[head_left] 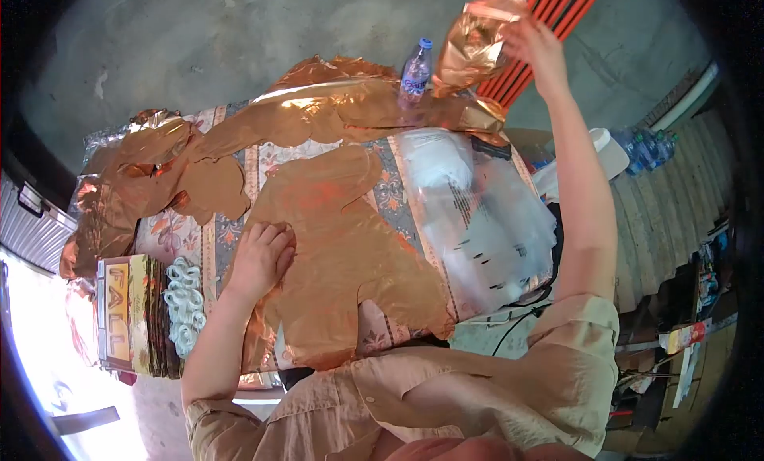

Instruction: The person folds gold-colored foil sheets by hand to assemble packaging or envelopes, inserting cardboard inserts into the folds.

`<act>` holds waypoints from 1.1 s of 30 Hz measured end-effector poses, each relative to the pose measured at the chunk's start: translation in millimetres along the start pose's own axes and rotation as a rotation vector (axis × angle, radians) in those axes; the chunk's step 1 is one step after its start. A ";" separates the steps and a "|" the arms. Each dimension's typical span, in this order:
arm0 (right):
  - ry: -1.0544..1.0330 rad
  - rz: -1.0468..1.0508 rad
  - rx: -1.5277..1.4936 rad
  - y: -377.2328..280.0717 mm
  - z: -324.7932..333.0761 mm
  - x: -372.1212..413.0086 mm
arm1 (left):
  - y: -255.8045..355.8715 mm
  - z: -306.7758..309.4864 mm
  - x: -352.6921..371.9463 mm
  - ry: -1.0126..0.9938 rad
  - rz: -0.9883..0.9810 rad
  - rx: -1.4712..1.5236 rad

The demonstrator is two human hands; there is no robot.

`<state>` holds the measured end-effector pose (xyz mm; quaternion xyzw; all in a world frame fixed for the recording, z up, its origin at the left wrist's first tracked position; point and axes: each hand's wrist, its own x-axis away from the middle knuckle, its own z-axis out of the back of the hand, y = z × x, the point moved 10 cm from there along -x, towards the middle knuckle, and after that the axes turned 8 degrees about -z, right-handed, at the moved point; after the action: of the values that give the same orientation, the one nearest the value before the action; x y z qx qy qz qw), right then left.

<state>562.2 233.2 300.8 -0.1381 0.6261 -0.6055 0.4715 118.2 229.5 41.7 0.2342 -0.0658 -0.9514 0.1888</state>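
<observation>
My left hand (267, 255) rests at the left edge of a large flat copper-coloured foil balloon (326, 262). Its fingers are curled and pressed against the foil; the fingertips are partly hidden. Out at the upper right, my right hand (535, 47) is closed on a crumpled, shiny foil balloon (471, 45), raised beyond the table's far edge and slightly blurred. Another long strip of foil balloons (310, 111) lies along the far side, beside a clear bottle with a blue cap (415, 77). A smaller rounded foil shape (213, 186) lies to the left.
Clear plastic bags (485, 230) cover the table's right side. At the left front are a stack of printed packs (134, 318) and white coiled rolls (183, 302). Orange-red tubes (557, 19) stand behind at right. Bottles (649, 148) lie farther right.
</observation>
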 end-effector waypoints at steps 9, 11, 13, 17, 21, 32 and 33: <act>-0.624 0.507 0.371 -32.4 -175.7 205.7 | -5.0 -7.2 4.2 -0.025 -0.006 -0.012; -0.733 0.862 0.802 -36.5 -199.3 272.2 | -9.1 -9.2 7.3 -0.042 0.026 -0.026; -0.730 0.900 0.775 -28.2 -201.6 308.9 | -11.2 -13.5 9.0 -0.053 0.042 -0.030; -0.777 0.836 0.734 -0.7 -204.1 355.4 | -10.0 -13.6 8.0 -0.042 0.030 -0.019; -0.855 0.819 0.651 24.3 -212.0 395.1 | -10.6 -11.1 10.4 0.038 0.004 -0.004; -0.929 0.930 0.564 37.3 -218.3 429.7 | -33.9 -6.6 15.4 0.133 0.164 0.287; -0.962 0.908 0.540 34.0 -218.6 427.9 | -32.2 -5.0 14.2 0.139 0.145 0.282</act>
<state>188.9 59.9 50.6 0.0059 0.1726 -0.3550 0.9188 98.3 253.4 24.5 0.3181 -0.2022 -0.8982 0.2263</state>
